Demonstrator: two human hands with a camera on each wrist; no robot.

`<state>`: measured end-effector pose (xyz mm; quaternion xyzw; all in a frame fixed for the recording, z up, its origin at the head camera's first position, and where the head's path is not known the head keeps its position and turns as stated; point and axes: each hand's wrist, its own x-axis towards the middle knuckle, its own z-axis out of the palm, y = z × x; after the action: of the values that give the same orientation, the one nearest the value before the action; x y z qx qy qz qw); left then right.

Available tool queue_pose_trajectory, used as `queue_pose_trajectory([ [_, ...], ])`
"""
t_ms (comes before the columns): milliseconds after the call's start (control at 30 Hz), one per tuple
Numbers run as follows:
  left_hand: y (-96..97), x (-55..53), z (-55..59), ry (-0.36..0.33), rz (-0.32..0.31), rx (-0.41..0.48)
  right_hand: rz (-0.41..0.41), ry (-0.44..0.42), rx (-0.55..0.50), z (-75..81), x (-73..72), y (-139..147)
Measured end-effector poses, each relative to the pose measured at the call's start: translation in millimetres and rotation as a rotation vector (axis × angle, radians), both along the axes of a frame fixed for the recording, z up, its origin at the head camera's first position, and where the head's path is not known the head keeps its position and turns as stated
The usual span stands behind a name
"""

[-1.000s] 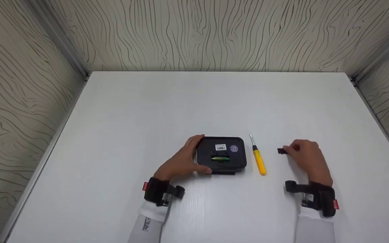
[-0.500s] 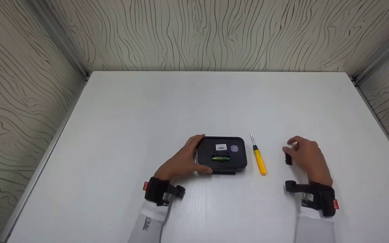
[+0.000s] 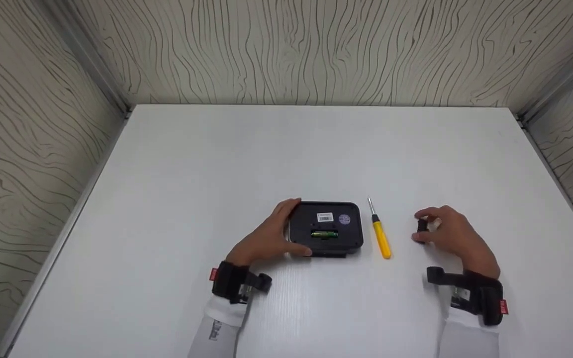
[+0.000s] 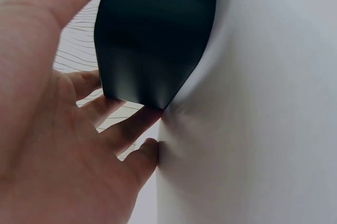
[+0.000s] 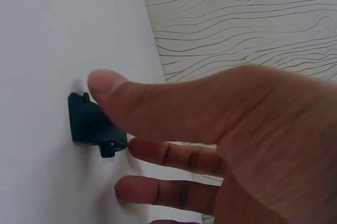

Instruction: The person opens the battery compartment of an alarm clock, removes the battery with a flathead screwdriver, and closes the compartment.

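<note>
A black box-shaped device (image 3: 336, 243) lies back-side up on the table, with a white barcode label and a round purple sticker. A green battery (image 3: 324, 233) sits in its uncovered battery slot. My left hand (image 3: 266, 236) holds the device by its left end, thumb along the near edge and fingers at the far corner. In the left wrist view, the dark end of the device (image 4: 152, 34) shows between thumb and fingers. To the right, my right hand (image 3: 450, 233) pinches a small black battery cover (image 3: 422, 226) between thumb and forefinger. The cover's clip shows in the right wrist view.
Between the device and my right hand lies a screwdriver (image 3: 382, 238) with a yellow handle, its tip pointing away. The white table (image 3: 207, 164) is bounded by wood-patterned panels (image 3: 316, 54) at the back and both sides.
My right hand has turned the battery cover from lying sideways to standing lengthwise between thumb and forefinger, and the right wrist has shifted slightly right. The left hand and device stay put.
</note>
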<state>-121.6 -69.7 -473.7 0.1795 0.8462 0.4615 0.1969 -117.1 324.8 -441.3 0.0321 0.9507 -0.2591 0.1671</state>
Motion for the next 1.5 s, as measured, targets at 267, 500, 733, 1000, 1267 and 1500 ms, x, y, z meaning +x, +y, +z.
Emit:
queue_pose_trajectory([
  [267, 0.3, 1.4, 1.1, -0.002, 0.007, -0.017, -0.077, 0.017, 0.034, -4.5, 0.9, 2.5],
  [500, 2.0, 2.7, 2.8, 0.014, 0.009, -0.038, -0.127, 0.095, 0.084, -8.1, 1.6, 3.1],
  [733, 0.3, 2.6, 2.2, 0.031, 0.015, -0.038, -0.108, 0.164, 0.053, 4.5, -0.5, -11.2],
  [1000, -0.3, 1.0, 0.7, 0.040, 0.033, -0.032, 0.067, 0.102, -0.013, 11.4, -7.0, -47.4],
  [1267, 0.1, -0.9, 0.8, 0.027, 0.048, -0.036, 0.117, -0.077, 0.027, 7.2, -9.0, -66.2],
  [1500, 0.2, -0.9, 1.2, 0.021, 0.050, -0.033, 0.156, -0.050, 0.001, 4.7, -9.7, -65.2],
])
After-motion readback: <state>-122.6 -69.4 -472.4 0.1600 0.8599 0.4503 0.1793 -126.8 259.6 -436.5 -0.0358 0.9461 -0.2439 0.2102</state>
